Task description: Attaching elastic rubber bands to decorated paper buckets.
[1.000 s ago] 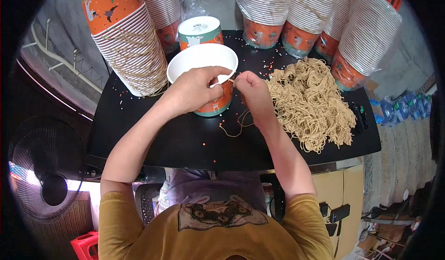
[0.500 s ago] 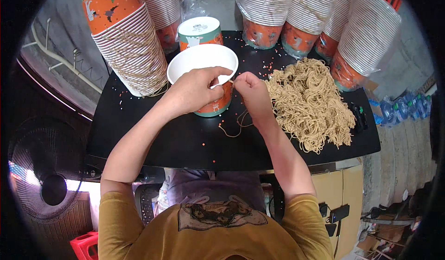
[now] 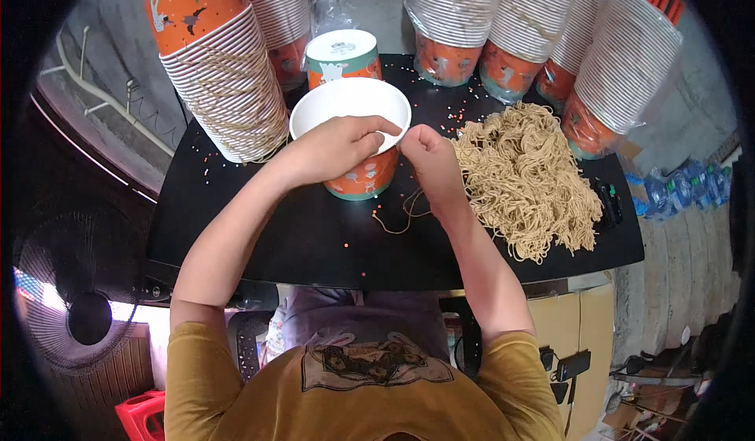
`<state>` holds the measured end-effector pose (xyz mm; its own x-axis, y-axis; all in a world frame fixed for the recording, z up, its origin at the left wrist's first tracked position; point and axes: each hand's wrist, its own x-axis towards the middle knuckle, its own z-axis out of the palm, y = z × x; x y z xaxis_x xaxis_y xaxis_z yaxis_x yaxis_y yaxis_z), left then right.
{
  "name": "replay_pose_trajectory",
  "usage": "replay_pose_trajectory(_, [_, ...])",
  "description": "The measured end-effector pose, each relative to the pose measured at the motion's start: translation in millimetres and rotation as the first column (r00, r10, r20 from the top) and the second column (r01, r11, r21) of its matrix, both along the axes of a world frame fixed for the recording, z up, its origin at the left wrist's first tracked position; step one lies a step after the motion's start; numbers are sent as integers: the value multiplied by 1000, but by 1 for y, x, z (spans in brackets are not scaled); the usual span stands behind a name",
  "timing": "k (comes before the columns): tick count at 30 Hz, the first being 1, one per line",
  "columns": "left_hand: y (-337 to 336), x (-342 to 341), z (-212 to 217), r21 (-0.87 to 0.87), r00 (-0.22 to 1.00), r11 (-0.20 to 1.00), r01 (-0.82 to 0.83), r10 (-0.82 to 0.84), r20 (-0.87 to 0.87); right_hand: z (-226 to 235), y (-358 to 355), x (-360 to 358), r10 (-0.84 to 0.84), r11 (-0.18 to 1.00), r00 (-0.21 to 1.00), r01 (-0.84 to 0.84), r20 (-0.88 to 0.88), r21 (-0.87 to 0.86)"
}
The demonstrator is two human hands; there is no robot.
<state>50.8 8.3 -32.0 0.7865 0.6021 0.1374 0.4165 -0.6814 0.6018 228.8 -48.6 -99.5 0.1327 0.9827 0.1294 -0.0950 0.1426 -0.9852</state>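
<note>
An orange paper bucket (image 3: 362, 180) with a white inside stands on the black table, mouth up and leaning slightly. My left hand (image 3: 334, 154) grips its near rim, fingers reaching over into the mouth. Just off the bucket's right rim, my right hand (image 3: 431, 162) is closed in a pinch on a tan cord (image 3: 409, 214), whose loose tail lies on the table below. The cord's upper end by the rim is hidden by my fingers. Right of that hand lies a big tangled heap of tan cords (image 3: 531, 181).
An upside-down bucket (image 3: 342, 47) stands behind. At the left rises a tall stack of nested buckets with cords (image 3: 224, 87); several plastic-wrapped stacks (image 3: 499, 20) line the back. Small beads are scattered over the black table (image 3: 299, 240). A fan (image 3: 86, 315) stands at lower left.
The bucket has shifted slightly right and turned a little. My left fingertips have drawn away from the cord at the rim into the bucket's mouth. My right hand stays nearly in place.
</note>
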Motion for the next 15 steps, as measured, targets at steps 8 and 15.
replay_pose_trajectory(8, [23,14,0,-317,999,948,-28,16,-43,-3,1,4,17,1000,1000,-17,-10,-12])
replay_pose_trajectory(15, [23,15,-3,-201,998,980,-15,3,-59,6,-1,1,35,998,999,-34,29,-55])
